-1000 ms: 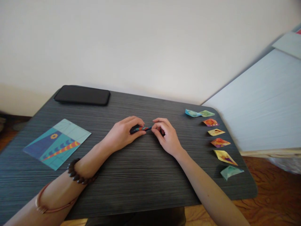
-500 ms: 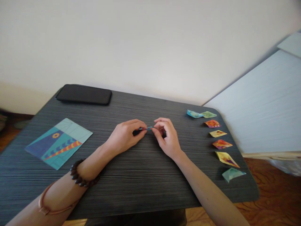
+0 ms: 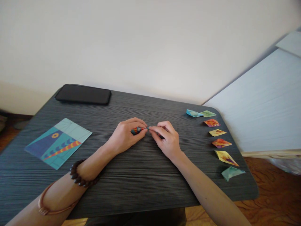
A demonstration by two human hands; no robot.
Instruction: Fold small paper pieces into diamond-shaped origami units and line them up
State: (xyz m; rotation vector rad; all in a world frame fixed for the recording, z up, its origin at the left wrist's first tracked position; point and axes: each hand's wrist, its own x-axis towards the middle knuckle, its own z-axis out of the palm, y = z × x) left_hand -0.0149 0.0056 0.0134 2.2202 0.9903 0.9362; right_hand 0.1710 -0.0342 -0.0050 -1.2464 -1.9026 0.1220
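Observation:
Between my hands is a small folded piece of patterned paper (image 3: 137, 130), coloured teal, red and orange and mostly covered by fingers. My left hand (image 3: 128, 134) pinches it with thumb and fingertips. From the other side my right hand (image 3: 166, 136) closes thumb and forefinger on its right end. Both hands are just above the middle of the dark table. Several folded paper pieces (image 3: 221, 143) in blue, green, orange and yellow lie in a column to the right of my right hand. Left of my left hand rests a flat patterned paper sheet (image 3: 58, 142).
A black phone-like slab (image 3: 83, 94) lies at the back left of the dark wood-grain table (image 3: 136, 185). Behind the table rises a pale wall (image 3: 145, 47). A light panel (image 3: 263, 103) stands along the right side.
My right fingers have closed in toward the left on the folded paper, and more of its patterned face shows by my left hand. The papers on the table lie as before.

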